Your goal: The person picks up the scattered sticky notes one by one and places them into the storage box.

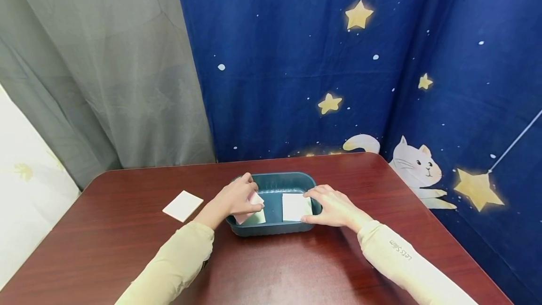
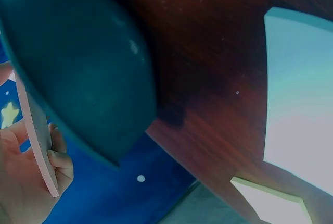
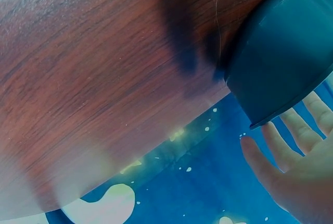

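Observation:
A dark teal plastic basin [image 1: 273,231] stands on the table between the hands. My left hand [image 1: 241,196] reaches over its left end and grips a thin pink square pad [image 2: 39,135] between thumb and fingers, tilted on edge. Under it, a pale green pad [image 1: 256,219] shows inside the basin. Over the right end, my right hand [image 1: 332,206] pinches a white square pad [image 1: 293,207] by its right side, index finger and thumb at two corners. From the right wrist, the other fingers [image 3: 283,151] show spread out beyond the basin's rim; the thumb is hidden there.
Left of the basin, a white square pad [image 1: 183,205] lies flat on the reddish-brown table [image 1: 127,229]. The left wrist view shows a large pale pad [image 2: 302,99] and a smaller yellow-edged pad [image 2: 273,203] on the tabletop. A blue star-patterned curtain [image 1: 288,69] hangs behind.

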The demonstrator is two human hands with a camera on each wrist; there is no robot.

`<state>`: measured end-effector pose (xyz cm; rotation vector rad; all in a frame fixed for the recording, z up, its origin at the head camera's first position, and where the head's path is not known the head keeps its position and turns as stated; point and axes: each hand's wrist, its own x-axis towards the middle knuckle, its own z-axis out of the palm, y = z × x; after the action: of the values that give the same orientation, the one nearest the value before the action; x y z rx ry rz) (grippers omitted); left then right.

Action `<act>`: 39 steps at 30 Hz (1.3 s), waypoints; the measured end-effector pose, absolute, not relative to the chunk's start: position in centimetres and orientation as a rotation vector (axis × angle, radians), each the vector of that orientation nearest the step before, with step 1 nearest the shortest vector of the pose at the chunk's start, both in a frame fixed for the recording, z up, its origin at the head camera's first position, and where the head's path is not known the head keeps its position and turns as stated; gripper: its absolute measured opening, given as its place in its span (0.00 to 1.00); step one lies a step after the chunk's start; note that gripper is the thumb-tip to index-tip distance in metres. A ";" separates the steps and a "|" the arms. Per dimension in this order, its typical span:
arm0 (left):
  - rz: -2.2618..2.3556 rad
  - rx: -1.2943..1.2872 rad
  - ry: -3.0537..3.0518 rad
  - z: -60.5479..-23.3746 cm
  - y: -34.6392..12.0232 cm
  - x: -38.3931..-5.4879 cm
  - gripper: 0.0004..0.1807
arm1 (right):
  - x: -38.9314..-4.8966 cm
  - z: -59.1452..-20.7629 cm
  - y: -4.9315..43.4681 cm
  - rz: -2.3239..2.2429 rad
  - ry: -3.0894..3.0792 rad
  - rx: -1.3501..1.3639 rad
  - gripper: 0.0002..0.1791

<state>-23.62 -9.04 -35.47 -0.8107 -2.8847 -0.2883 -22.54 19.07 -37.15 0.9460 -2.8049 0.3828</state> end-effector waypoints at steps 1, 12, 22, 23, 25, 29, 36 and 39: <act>-0.280 -0.813 -2.894 -35.7 -9.0 -23.7 0.26 | -22.5 -37.1 19.1 0.383 -2.805 0.945 0.36; -0.206 -0.823 -2.982 -37.5 -8.6 -24.2 0.23 | -22.3 -36.9 19.0 0.380 -2.813 0.943 0.35; -0.137 -0.832 -3.020 -38.5 -8.4 -24.6 0.22 | -22.3 -36.8 19.1 0.376 -2.809 0.945 0.36; -0.138 -0.843 -3.022 -38.5 -8.4 -24.7 0.22 | -22.2 -36.8 19.1 0.377 -2.811 0.945 0.35; -0.164 -0.868 -3.019 -38.7 -8.3 -24.7 0.22 | -22.2 -36.8 19.0 0.382 -2.816 0.944 0.35; -0.157 -0.926 -2.983 -38.9 -8.3 -24.7 0.22 | -22.1 -36.7 19.0 0.379 -2.819 0.942 0.35; -0.024 -0.918 -3.023 -39.5 -7.8 -25.0 0.26 | -22.2 -36.8 19.1 0.363 -2.802 0.943 0.35; 0.033 -0.915 -3.023 -39.7 -7.7 -25.1 0.27 | -22.2 -36.9 19.1 0.358 -2.789 0.948 0.35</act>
<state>-25.09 -7.69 -39.74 -0.9149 -3.0229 0.0328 -22.23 19.14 -36.90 0.9483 -2.7888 0.3578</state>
